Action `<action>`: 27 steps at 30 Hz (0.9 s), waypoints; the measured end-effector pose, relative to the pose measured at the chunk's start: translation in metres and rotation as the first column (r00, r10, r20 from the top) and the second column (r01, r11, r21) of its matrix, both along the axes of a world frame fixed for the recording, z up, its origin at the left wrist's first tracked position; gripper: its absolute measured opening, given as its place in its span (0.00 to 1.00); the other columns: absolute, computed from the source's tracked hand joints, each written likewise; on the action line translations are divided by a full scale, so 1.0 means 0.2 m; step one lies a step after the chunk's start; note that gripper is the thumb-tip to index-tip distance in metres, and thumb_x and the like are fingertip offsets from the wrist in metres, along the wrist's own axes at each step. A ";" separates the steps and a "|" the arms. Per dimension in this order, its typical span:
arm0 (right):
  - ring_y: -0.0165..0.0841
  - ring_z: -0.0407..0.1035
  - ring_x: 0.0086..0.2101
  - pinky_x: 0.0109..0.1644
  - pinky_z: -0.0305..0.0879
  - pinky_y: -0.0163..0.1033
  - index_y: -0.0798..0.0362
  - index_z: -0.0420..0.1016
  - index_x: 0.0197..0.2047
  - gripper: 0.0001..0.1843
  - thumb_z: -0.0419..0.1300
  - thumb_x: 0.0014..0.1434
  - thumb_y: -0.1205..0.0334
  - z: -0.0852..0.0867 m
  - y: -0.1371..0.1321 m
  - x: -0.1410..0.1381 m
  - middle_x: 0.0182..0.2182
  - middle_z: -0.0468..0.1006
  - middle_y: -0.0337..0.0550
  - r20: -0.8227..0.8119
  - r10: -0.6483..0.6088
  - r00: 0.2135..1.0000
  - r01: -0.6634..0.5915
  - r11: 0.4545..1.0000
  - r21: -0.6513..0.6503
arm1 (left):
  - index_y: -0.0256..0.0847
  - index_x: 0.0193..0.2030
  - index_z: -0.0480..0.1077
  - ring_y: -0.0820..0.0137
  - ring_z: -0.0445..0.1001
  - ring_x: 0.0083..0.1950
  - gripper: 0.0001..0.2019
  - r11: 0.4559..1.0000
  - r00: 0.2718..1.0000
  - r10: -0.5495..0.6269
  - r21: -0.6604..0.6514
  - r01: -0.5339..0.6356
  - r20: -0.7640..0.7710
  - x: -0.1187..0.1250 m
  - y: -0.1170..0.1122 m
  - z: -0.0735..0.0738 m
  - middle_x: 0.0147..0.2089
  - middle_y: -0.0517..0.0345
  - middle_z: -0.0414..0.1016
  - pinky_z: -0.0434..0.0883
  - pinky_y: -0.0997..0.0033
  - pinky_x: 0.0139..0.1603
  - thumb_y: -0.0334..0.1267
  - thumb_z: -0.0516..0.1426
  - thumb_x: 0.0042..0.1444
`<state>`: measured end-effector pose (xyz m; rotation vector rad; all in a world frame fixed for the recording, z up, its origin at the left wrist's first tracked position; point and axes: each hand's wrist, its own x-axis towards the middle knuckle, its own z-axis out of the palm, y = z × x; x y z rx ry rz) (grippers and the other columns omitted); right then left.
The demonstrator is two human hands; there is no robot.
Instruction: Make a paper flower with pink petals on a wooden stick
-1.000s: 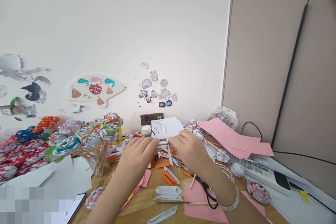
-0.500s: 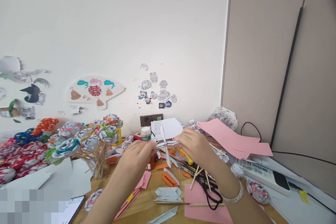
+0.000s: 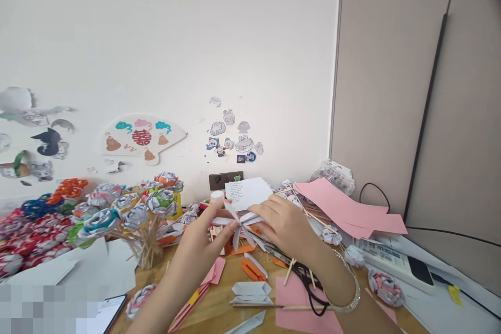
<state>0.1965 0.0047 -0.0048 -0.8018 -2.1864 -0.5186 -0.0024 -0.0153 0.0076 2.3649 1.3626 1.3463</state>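
Over the middle of the desk, both hands hold a folded white paper piece with several narrow arms spreading from a pinched centre. My left hand grips it near that centre, thumb and fingers closed on a left arm. From the other side, my right hand has its fingers closed round a right arm, partly hiding it. Below the hands lie a folded orange strip and a stack of folded white strips. A white-capped bottle stands behind my left hand, mostly covered.
Paper flowers on sticks crowd the left. Black-handled scissors lie across pink paper at the front. More pink sheets and a power strip with a cable are on the right. A phone lies front left.
The paper piece has tilted and moved slightly left and down. My left hand has shifted its hold, its thumb now near the centre. My right hand has moved a little left.
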 end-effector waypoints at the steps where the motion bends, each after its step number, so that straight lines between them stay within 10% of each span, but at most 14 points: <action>1: 0.37 0.64 0.36 0.37 0.61 0.39 0.56 0.69 0.46 0.12 0.59 0.57 0.67 0.00 0.00 -0.01 0.34 0.75 0.44 -0.017 0.007 1.000 -0.008 1.000 -0.025 | 0.43 0.48 0.67 0.66 0.78 0.38 0.13 0.999 0.998 -0.028 -0.041 0.031 0.052 0.01 0.00 0.00 0.40 0.56 0.79 0.74 0.70 0.33 0.40 0.53 0.56; 11: 0.35 0.65 0.37 0.40 0.62 0.39 0.54 0.71 0.39 0.04 0.58 0.58 0.64 -0.01 -0.01 -0.07 0.33 0.75 0.42 -0.198 0.049 0.979 -0.077 0.987 -0.139 | 0.42 0.39 0.72 0.66 0.77 0.36 0.08 0.990 0.999 -0.049 0.133 0.048 -0.002 0.05 0.02 -0.06 0.36 0.56 0.80 0.74 0.71 0.31 0.34 0.56 0.52; 19: 0.34 0.66 0.37 0.41 0.63 0.40 0.53 0.69 0.40 0.05 0.54 0.61 0.64 -0.02 -0.03 -0.08 0.35 0.75 0.44 -0.319 0.246 0.915 -0.269 0.963 -0.032 | 0.41 0.39 0.72 0.66 0.77 0.40 0.06 0.857 0.999 -0.006 0.515 0.031 -0.050 0.06 0.01 -0.07 0.38 0.51 0.78 0.75 0.69 0.38 0.33 0.55 0.54; 27: 0.32 0.67 0.33 0.37 0.62 0.36 0.52 0.70 0.35 0.03 0.56 0.60 0.63 -0.02 -0.03 -0.08 0.30 0.75 0.40 -0.391 0.213 0.895 -0.268 0.959 -0.090 | 0.41 0.37 0.71 0.66 0.77 0.38 0.05 0.899 1.000 -0.026 0.437 0.025 -0.005 0.06 -0.01 -0.07 0.35 0.54 0.79 0.75 0.69 0.36 0.33 0.56 0.53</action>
